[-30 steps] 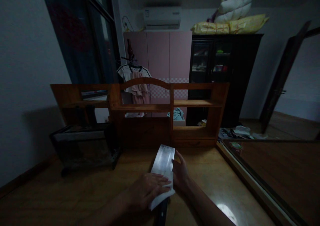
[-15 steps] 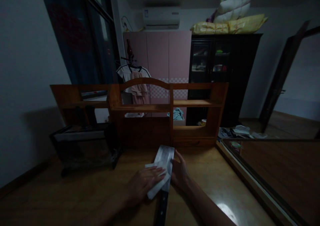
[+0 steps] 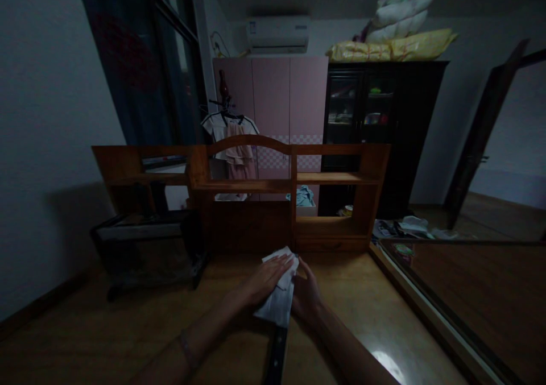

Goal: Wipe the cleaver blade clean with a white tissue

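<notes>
while holding the cleaver (image 3: 275, 310) steady with half-curled right hand (image 3: 307, 293) (likely against slipping), presses white tissue (image 3: 289, 272) onto it with flat left hand (image 3: 267, 276).

Pretty murky shot tbh, cold bluish cast on the left wall (image 3: 46, 106) with a soft shadow low down. One blown-out glare spot on the glossy tabletop (image 3: 350, 299), lower right. Cleaver (image 3: 274, 310) blade's just dull grey, black cabinet (image 3: 420, 140) nearly swallows its detail, and wide-angle stretch tilts the door (image 3: 484, 137).
</notes>
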{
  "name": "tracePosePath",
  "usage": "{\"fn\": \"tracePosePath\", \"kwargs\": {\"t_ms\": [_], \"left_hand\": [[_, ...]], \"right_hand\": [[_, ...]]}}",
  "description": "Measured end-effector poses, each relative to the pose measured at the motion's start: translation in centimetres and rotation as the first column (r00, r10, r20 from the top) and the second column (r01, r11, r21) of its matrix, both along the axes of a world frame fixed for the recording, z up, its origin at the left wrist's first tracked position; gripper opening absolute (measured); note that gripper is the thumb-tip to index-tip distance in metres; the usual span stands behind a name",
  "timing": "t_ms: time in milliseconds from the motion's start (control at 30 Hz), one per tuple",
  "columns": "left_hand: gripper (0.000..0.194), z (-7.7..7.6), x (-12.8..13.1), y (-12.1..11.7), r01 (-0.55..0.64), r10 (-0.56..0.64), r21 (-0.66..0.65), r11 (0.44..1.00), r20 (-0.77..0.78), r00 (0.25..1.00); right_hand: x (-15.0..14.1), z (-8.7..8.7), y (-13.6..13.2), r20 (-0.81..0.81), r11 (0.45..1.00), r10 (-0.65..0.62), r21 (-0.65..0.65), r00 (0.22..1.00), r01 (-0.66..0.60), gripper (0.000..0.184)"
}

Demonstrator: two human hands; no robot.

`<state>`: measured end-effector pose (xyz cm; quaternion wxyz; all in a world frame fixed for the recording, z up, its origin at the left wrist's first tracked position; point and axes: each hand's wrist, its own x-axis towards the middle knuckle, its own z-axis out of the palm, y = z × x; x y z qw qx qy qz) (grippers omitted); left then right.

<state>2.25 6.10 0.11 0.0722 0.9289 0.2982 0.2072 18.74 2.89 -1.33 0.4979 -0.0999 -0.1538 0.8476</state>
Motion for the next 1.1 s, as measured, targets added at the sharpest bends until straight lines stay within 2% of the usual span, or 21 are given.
{"fn": "tracePosePath", "kwargs": {"t_ms": [167,300,533,833,933,1100], "left_hand": [[0.050,-1.5,1.2,2.0,-0.045,0.045,0.103,0.994,0.000,0.999],[0.052,-2.4,1.3,1.9,-0.060,0.062,0.174,0.983,-0.004,0.998],[0.051,-1.6,-0.6,-0.3,-0.044,0.043,0.063,0.997,0.023,0.999],[0.046,-0.9,-1.1,-2.5,0.037,-0.029,-0.078,0.996,0.105,0.994],[0.046,-0.9,-1.0,-2.2,0.030,-0.024,-0.064,0.998,0.100,0.995],[0.049,-1.2,0.2,-0.5,0.020,-0.023,0.056,0.998,0.049,0.999]], "right_hand": [[0.1,0.3,-0.2,-0.006,1.000,0.006,-0.001,1.000,-0.006,0.036],[0.0,0.4,-0.3,-0.004,1.000,0.017,0.000,1.000,-0.017,0.039],[-0.1,0.4,-0.4,0.039,0.997,0.073,0.026,0.997,-0.074,0.043],[-0.1,0.5,-0.3,0.023,0.997,0.070,0.024,0.997,-0.071,0.037],[-0.1,0.4,-0.2,0.024,0.998,0.065,0.024,0.998,-0.066,0.039],[0.2,0.5,-0.2,0.027,0.999,0.020,0.027,0.999,-0.021,0.036]]}}
